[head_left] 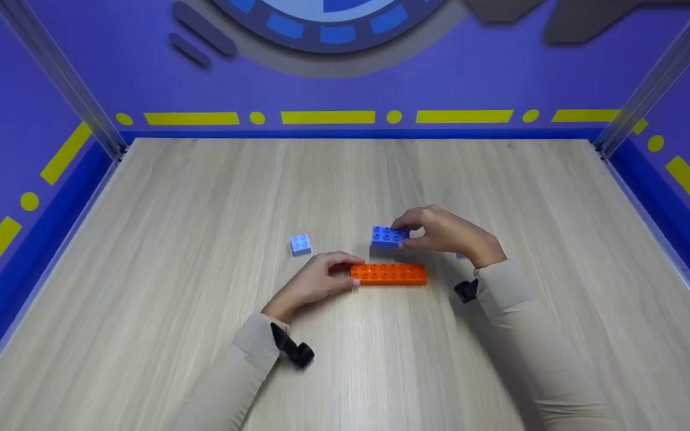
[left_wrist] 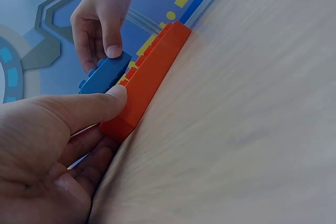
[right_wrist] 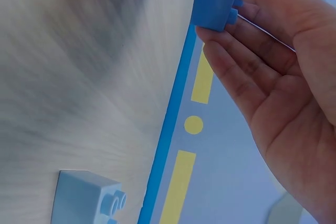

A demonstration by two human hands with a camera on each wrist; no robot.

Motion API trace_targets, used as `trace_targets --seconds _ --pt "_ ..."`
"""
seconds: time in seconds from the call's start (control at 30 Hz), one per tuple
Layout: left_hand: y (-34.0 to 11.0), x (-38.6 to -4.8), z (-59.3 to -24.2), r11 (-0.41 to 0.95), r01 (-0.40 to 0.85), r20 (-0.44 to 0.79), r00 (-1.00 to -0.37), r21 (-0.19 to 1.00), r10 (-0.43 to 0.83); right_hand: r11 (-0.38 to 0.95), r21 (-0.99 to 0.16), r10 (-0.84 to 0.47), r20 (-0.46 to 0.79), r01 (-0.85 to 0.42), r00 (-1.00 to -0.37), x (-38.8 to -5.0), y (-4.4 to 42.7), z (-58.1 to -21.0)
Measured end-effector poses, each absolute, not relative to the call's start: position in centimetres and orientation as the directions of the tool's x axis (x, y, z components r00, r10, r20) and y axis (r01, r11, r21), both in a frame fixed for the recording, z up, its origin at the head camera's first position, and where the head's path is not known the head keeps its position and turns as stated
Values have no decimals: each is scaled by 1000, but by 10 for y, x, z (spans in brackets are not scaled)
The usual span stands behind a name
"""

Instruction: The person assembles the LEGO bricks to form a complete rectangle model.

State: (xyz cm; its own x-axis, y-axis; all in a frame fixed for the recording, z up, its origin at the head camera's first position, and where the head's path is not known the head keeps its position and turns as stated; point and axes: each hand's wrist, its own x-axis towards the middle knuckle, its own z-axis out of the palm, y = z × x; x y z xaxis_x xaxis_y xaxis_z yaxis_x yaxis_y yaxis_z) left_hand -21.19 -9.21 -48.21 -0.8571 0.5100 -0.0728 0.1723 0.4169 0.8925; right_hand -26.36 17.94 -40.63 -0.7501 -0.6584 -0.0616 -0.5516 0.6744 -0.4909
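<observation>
Pinching the dark-blue rectangular plastic brick (head_left: 386, 244) by its right end, the right grip (head_left: 441, 233) holds it up off the worktop (head_left: 141, 269), studs on top! And just to the near side of that grip lies the long orange rectangular plastic brick (head_left: 389, 274), flat down, its left end caught between thumb and fingers of the left grip (head_left: 316, 278). The 2 bricks run roughly parallel, a lovely starting line. For a clean join, I'd bring the blue brick nearer, level it, match its rows to the 2 orange rows, then press straight down. Watch that left thumb: its tip sits close to the studs and could spoil a landing, so a lower pinch looks safer. Right fingertips want to be clear of the underside too. Out beyond the left grip, a light-blue square plastic brick (head_left: 300, 244) with 4 studs; to the right grip's near right, a second light-blue plastic brick (right_wrist: 84, 198), mostly hidden from the head view. Mind the sleeve there!
</observation>
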Motion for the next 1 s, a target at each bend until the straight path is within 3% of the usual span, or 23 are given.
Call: trace_targets --seconds 1.0 --pt "-92 -212 -483 391 182 -50 -856 902 515 611 -505 -720 -34 -609 -694 -243 180 -411"
